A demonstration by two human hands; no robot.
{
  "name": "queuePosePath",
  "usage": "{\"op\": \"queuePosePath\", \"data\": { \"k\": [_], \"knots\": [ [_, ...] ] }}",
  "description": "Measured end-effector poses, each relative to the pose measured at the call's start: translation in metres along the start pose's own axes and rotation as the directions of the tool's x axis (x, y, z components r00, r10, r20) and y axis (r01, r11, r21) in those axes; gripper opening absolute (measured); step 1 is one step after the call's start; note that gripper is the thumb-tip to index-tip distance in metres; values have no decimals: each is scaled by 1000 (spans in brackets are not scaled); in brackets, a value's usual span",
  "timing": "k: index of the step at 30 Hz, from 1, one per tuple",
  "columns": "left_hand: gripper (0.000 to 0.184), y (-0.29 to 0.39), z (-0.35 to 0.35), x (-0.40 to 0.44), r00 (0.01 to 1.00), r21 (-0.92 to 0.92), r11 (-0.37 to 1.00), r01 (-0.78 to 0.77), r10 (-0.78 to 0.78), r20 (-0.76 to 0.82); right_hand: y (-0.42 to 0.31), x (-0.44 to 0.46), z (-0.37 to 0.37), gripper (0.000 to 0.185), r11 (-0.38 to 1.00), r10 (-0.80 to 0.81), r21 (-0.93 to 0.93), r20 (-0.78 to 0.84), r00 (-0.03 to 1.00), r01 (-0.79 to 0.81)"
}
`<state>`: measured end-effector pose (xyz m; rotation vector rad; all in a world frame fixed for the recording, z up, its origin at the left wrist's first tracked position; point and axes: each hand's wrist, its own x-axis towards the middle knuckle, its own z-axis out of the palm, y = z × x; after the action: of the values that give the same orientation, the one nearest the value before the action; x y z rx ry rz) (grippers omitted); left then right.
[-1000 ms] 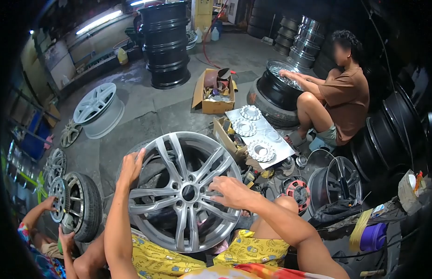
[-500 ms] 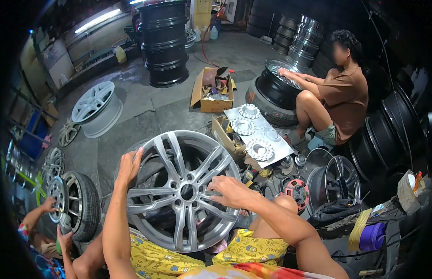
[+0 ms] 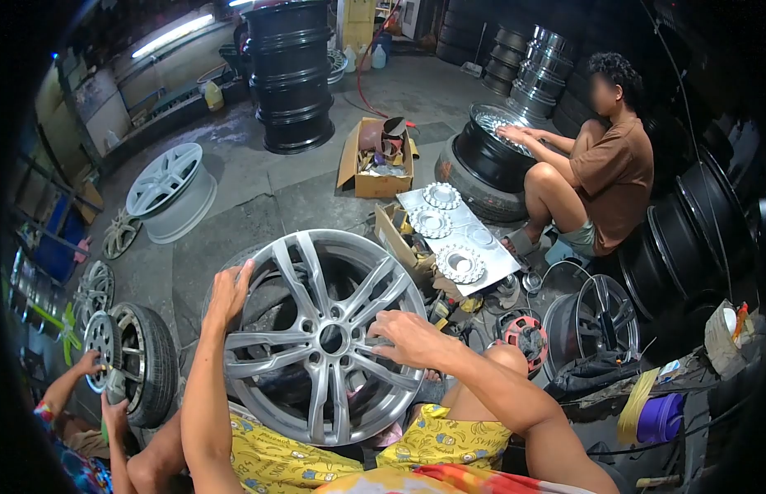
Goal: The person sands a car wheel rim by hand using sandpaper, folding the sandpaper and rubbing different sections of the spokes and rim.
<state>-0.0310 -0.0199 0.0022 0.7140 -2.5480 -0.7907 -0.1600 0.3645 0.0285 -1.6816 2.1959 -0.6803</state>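
A silver alloy wheel (image 3: 315, 290) with paired spokes leans in front of my lap, its face turned up towards me. My left hand (image 3: 228, 292) grips the outer edge of the wheel at its upper left. Over the spokes just right of the hub, my right hand (image 3: 406, 337) rests with bent fingers pressed close together. Whether a small thing lies under those fingertips is hidden. Beneath the wheel, a dark round shape shows between the spokes.
A co-worker (image 3: 609, 177) sits at the right, hands on a wire-spoked wheel (image 3: 490, 156). Another person's hand (image 3: 91, 362) holds a wheel at the left. A cardboard box (image 3: 383, 185) and a board with ornate metal caps (image 3: 498, 263) lie ahead. Black rims (image 3: 288, 82) stand stacked behind.
The seated co-worker's hands have shifted slightly to the right over the wire-spoked wheel. My own hands and the alloy wheel look almost unchanged.
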Motion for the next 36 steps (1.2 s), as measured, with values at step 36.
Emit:
{"op": "queuePosePath", "data": {
  "k": [36],
  "knots": [
    [64,4,-3,0,1000,-23,1000,-1,1,-8,16,2,-1,34,998,63,-32,13,998,-62]
  ]
}}
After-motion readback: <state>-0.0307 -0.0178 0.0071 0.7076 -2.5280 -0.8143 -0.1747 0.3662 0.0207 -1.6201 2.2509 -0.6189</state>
